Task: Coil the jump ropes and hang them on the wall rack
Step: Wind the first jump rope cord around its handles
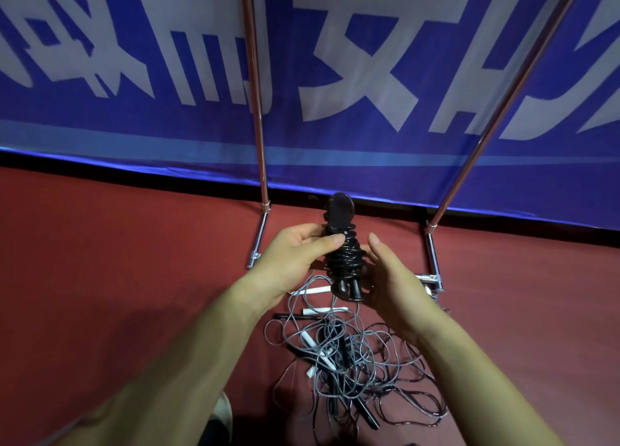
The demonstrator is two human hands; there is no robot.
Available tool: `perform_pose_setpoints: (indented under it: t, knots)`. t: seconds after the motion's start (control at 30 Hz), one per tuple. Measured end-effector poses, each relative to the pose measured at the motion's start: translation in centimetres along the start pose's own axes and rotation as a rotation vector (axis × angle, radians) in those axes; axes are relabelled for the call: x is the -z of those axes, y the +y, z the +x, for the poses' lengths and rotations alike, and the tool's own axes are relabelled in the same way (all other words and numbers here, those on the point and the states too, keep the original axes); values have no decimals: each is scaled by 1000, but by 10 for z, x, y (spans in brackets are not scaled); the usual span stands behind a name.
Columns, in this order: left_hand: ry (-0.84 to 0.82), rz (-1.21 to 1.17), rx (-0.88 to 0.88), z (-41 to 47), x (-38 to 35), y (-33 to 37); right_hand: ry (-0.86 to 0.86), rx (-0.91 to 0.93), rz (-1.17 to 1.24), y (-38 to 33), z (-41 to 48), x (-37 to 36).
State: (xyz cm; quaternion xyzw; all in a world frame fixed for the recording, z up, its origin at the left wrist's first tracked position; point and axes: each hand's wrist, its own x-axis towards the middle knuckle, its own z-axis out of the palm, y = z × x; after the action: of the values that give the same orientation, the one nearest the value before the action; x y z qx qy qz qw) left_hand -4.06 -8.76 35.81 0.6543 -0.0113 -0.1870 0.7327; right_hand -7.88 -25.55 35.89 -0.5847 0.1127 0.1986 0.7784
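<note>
A black jump rope (343,257) is wound into a tight coil around its two handles, whose ends stick out below. My left hand (295,254) grips the coil from the left, thumb across its upper turns. From the right, my right hand (391,278) cups the coil's lower part with its fingers curled round it. Beneath my hands a tangle of grey and black jump ropes (349,355) with white and black handles lies on the red floor. The metal rack (260,110) rises on two slanted poles in front of a blue banner.
The rack's base feet (432,261) rest on the red floor (117,261) on both sides of the rope pile. A blue banner (369,76) with large white characters covers the wall behind. A shoe tip (223,412) shows at the bottom.
</note>
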Motion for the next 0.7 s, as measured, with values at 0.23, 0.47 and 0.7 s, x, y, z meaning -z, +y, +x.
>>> perform_pose_setpoints:
  t: [0.23, 0.47, 0.7]
  knots:
    - [28, -59, -36, -1, 2, 19, 112, 331, -160, -16, -1, -7]
    - [119, -181, -131, -11, -1, 50, 130, 401, -169, -45, -3, -37]
    - [250, -312, -51, -18, 0, 39, 26, 258, -17, -31, -12, -40]
